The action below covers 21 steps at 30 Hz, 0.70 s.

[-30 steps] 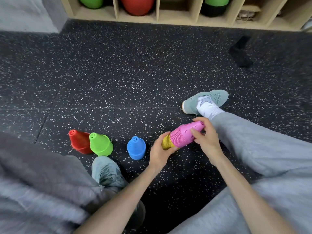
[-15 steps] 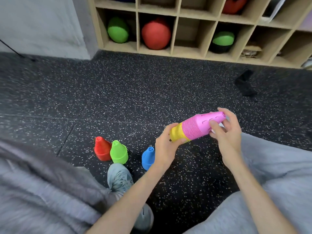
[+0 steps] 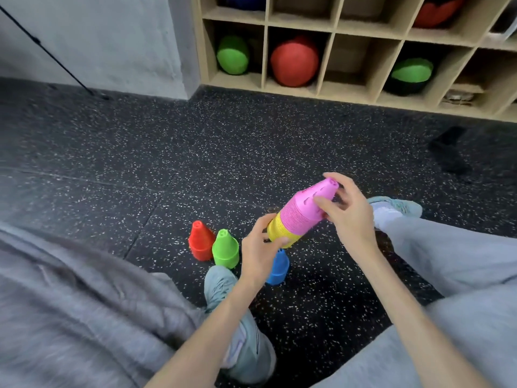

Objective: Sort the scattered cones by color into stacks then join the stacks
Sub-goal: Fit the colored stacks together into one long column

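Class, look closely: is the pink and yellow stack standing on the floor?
No: the pink and yellow stack is held tilted in the air by the left hand and right hand.

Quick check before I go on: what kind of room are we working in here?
Most likely a gym or sports room. The speckled rubber floor is typical gym matting, the wooden cubby shelf holds a red ball and green ones, and stacks of small training cones are being sorted on the floor.

Open floor (image 3: 251,152) beyond three stacks (image 3: 223,249)
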{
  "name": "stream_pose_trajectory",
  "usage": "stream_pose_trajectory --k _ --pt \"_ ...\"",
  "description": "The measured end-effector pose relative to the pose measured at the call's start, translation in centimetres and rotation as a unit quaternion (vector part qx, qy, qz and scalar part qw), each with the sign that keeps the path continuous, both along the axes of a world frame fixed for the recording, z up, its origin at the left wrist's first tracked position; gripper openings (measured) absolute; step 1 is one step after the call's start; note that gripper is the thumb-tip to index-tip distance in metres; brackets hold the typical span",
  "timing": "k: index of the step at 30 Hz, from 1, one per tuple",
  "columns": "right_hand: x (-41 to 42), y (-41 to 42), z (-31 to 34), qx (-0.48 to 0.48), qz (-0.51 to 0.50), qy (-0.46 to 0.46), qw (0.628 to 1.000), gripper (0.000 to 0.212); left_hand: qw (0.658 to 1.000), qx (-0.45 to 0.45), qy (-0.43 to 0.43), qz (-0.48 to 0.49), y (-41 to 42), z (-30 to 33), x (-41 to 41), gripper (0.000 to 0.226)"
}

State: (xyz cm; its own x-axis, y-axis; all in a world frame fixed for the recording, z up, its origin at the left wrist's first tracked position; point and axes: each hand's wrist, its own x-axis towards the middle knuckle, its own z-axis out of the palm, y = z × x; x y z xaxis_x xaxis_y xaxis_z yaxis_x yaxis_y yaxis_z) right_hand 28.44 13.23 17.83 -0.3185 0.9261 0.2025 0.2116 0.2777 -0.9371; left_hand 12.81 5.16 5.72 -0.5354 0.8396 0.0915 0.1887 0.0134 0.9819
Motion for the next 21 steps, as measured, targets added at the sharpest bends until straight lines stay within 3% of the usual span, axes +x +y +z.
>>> stream_pose_trajectory --k 7,10,14,21 --pt "-2.1 0.6 -3.1 0.004 0.042 -0.18 0.983 0.043 0.992 -0.095 0.069 -0.041 -1.5 -4.0 -1.4 0.064" --pt "-2.5 -0.1 -4.7 -0.008 0.064 -0.257 0.964 0.037 0.988 -0.12 0.055 -0.076 -1.3 -5.5 -1.7 0.066" --pt "-1.8 0.9 -5.4 -0.03 0.053 -0.233 0.971 0.035 0.988 -0.122 0.027 -0.085 -0.6 -6.5 -1.9 0.068" --pt "3.0 2.9 -7.2 -0.117 -0.029 -0.104 0.987 0.038 0.983 -0.145 0.019 -0.108 0.4 -7.7 -1.5 0.06"
